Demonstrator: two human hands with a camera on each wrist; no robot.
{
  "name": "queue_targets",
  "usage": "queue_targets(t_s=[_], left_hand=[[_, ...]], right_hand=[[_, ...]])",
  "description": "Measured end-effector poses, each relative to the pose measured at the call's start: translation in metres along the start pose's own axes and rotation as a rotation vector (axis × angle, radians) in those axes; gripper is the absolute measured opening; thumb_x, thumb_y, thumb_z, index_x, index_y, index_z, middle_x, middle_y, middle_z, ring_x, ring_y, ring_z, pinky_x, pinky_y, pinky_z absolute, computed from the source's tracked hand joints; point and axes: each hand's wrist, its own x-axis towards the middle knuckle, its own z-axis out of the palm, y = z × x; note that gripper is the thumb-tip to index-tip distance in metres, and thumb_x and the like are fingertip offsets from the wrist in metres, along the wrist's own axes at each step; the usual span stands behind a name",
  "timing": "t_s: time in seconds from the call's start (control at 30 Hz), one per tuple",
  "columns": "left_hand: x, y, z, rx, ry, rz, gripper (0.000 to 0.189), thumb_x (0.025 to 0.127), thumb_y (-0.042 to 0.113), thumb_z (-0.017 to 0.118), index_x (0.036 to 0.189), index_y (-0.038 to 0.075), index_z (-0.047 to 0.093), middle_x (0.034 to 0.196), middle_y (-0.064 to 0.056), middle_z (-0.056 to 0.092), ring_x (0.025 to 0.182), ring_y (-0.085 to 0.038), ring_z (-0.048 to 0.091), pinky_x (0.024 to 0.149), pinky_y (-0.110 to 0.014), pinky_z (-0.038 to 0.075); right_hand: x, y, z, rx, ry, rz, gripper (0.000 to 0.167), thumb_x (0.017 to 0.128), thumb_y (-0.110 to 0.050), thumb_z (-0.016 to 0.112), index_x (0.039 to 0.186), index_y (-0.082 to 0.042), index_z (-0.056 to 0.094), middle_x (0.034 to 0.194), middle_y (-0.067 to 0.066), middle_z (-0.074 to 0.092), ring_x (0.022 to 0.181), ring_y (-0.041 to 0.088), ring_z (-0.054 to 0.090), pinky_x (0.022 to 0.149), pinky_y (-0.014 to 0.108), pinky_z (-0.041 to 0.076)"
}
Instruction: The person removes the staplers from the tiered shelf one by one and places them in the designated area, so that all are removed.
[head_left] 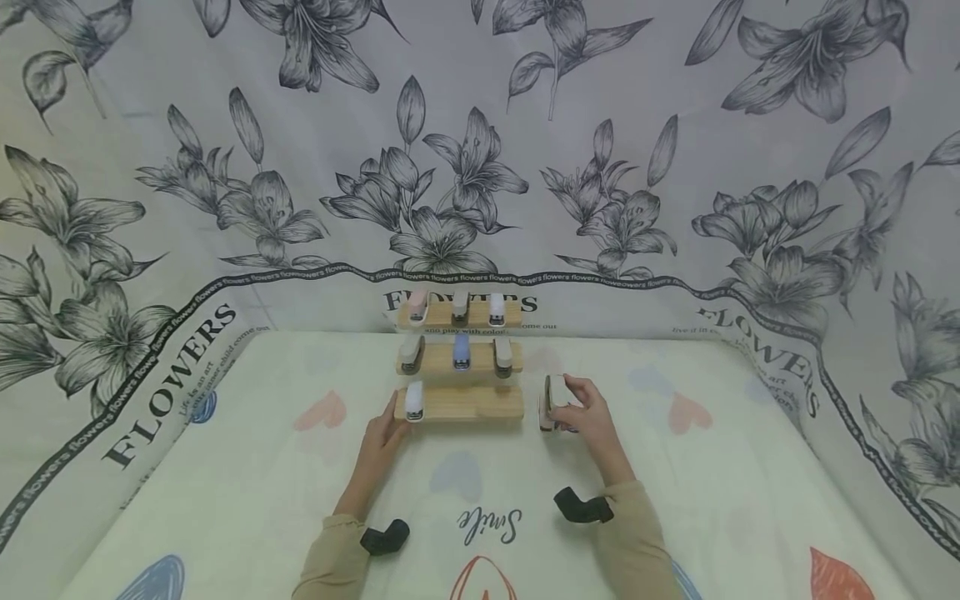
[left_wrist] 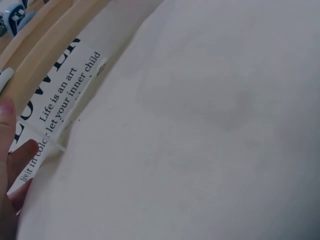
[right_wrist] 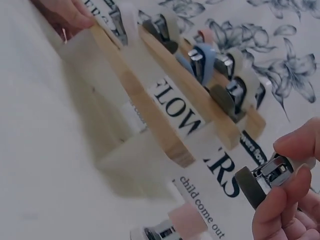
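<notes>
A three-tier wooden rack stands at the back of the table, small staplers on its boards. My left hand grips the left end of its lowest board, thumb on the wood in the left wrist view, beside a white stapler. Right of the rack, my right hand pinches a pale stapler with a dark grey base between thumb and fingers. Below that hand in the right wrist view, a pink stapler lies on the table.
On the middle board sit a blue stapler and two pale ones beside it. The top board holds a pink stapler, a grey one and a white one. A flower-printed cloth rises right behind the rack.
</notes>
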Motion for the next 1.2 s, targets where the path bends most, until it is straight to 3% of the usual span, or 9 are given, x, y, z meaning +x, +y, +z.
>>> queue_targets(t_s=[0.23, 0.4, 0.6, 0.83, 1.2], left_hand=[[0.002, -0.002, 0.000, 0.017, -0.007, -0.009, 0.062, 0.092, 0.031, 0.050, 0.141, 0.005, 0.023, 0.128, -0.029, 0.039, 0.113, -0.043, 0.036, 0.094, -0.057, 0.025], [0.002, 0.001, -0.001, 0.009, -0.012, -0.046, 0.062, 0.092, 0.034, 0.048, 0.142, 0.009, 0.021, 0.130, -0.026, 0.038, 0.117, -0.041, 0.034, 0.096, -0.056, 0.023], [0.001, 0.001, -0.002, 0.022, -0.018, -0.039, 0.062, 0.092, 0.034, 0.048, 0.142, 0.008, 0.021, 0.132, -0.025, 0.037, 0.118, -0.042, 0.033, 0.096, -0.056, 0.023], [0.001, 0.000, -0.004, 0.022, -0.002, -0.027, 0.062, 0.092, 0.034, 0.049, 0.142, 0.008, 0.022, 0.127, -0.025, 0.043, 0.116, -0.041, 0.037, 0.095, -0.055, 0.025], [0.002, -0.001, -0.001, -0.005, -0.026, -0.043, 0.065, 0.091, 0.037, 0.049, 0.142, 0.008, 0.022, 0.136, -0.020, 0.036, 0.122, -0.038, 0.032, 0.099, -0.052, 0.022]], right_hand=[[0.007, 0.006, -0.029, -0.096, -0.031, 0.053, 0.063, 0.075, 0.000, 0.064, 0.132, -0.005, 0.038, 0.140, 0.013, 0.032, 0.074, 0.029, 0.058, 0.068, 0.033, 0.049], [0.010, 0.011, -0.038, -0.130, -0.027, 0.065, 0.065, 0.075, -0.002, 0.064, 0.134, -0.004, 0.036, 0.140, 0.014, 0.031, 0.075, 0.024, 0.058, 0.068, 0.031, 0.049], [0.011, 0.018, -0.042, -0.095, 0.013, 0.124, 0.064, 0.075, 0.000, 0.063, 0.134, -0.004, 0.036, 0.139, 0.016, 0.031, 0.075, 0.017, 0.055, 0.066, 0.027, 0.049], [0.013, 0.025, -0.041, -0.085, 0.028, 0.194, 0.065, 0.076, -0.003, 0.063, 0.134, -0.005, 0.034, 0.140, 0.016, 0.029, 0.091, 0.019, 0.052, 0.069, 0.026, 0.048], [0.014, 0.042, -0.046, -0.142, 0.043, 0.264, 0.069, 0.074, -0.003, 0.065, 0.135, -0.008, 0.033, 0.142, 0.015, 0.026, 0.080, 0.017, 0.056, 0.067, 0.024, 0.048]])
